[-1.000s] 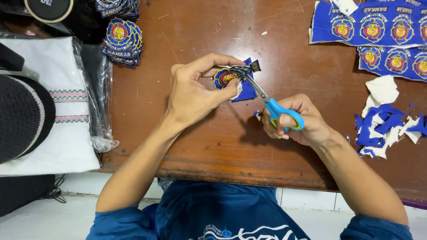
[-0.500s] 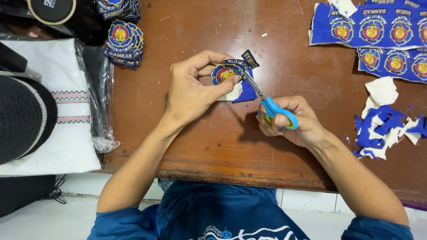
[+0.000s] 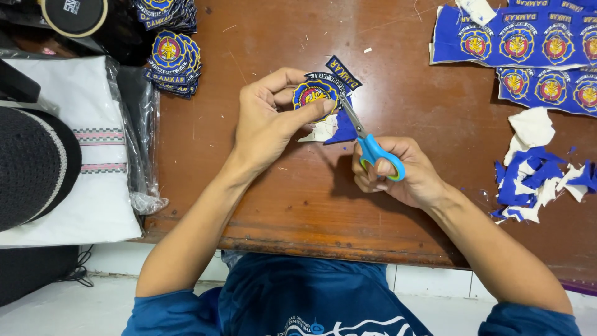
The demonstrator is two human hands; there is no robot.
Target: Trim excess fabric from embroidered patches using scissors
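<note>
Between the grips: bare bench toward the body, free to pass.
Left of left grip: patch stack and bagged cloth (crowding the edge).
Right of right grip: scrap pile, uncut patch sheets beyond.

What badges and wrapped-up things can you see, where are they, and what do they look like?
Round embroidered badge: in the left hand, blue and yellow, with blue-handled scissors in the right hand cutting at its edge.
Stack of cut badges: table's upper left, same colours.
Uncut badge sheets: upper right, blue cloth.
Clear plastic package: left, holding white folded cloth.
</note>
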